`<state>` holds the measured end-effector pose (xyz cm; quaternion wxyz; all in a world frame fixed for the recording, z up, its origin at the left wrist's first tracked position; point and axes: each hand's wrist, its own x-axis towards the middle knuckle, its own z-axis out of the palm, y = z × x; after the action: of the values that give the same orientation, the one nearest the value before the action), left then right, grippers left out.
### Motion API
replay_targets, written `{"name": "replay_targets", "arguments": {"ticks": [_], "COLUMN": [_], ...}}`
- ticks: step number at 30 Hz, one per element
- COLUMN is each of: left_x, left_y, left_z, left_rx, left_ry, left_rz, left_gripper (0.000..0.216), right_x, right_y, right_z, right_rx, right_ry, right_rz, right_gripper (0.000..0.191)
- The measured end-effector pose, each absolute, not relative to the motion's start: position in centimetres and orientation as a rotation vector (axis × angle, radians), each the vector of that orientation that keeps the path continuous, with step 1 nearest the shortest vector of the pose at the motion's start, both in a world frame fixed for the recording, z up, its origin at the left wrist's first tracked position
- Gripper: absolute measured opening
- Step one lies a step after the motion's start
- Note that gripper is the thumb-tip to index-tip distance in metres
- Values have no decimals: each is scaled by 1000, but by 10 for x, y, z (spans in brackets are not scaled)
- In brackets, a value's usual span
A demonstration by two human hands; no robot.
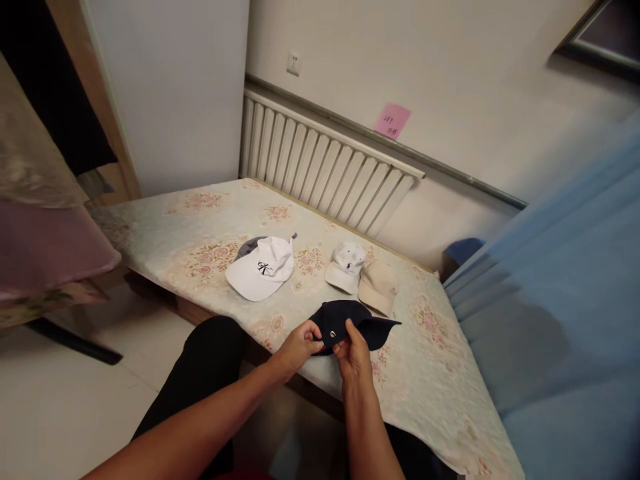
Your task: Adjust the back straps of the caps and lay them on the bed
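On mattress edge (450, 400), both hands, left (300, 347), right (356, 352), grip navy cap (345, 320)

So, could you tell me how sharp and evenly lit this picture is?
In the head view, light is soft and even, without glare; the navy cap, left hand and right hand look fairly sharp; the blue fabric at right is smeared.

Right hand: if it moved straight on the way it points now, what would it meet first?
The right hand pinches the navy cap; past it, probably the small white cap, though depth is unclear.
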<state>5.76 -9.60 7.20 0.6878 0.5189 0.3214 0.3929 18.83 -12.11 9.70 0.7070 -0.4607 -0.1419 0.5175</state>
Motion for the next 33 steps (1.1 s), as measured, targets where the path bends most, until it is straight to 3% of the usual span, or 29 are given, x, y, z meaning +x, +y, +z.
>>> {"name": "replay_targets", "arguments": {"ticks": [6,14,20,33], "left_x": [56,74,73,76], "left_y": [-92,-78,-68,-82], "left_z": [88,102,83,80], "left_rx": [1179,1214,1206,1185], "left_ry": [629,494,542,603], "left_rz": [814,729,713,815], "left_gripper": [22,21,19,18], "right_x": [202,210,205,189], "right_y": [-120,-141,-133,-130], "right_z": [107,115,98,90], "right_rx": [-1112,-1401,-1152,-955], "right_ry": [-394,-528,-342,-305], "right_rz": [1002,485,757,908], "right_gripper": [34,37,31,26]}}
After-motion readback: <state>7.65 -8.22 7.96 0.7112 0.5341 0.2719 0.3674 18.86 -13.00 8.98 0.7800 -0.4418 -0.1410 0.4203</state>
